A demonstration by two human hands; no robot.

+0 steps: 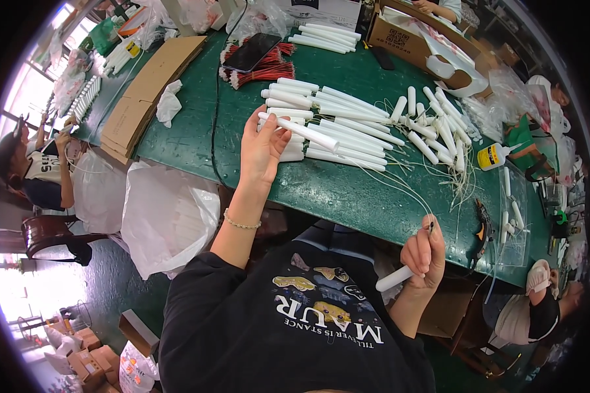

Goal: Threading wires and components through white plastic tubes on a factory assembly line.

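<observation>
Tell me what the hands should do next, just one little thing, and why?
Perhaps ease the right hand back a little to straighten the thin wires: they curve from near the end of the long white tube in the left hand to that right hand, which also holds a short white piece.

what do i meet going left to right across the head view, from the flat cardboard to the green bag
Flat cardboard, left hand, white tube held in it, second white tube, right hand holding it, yellow-labelled bottle, green bag.
</observation>
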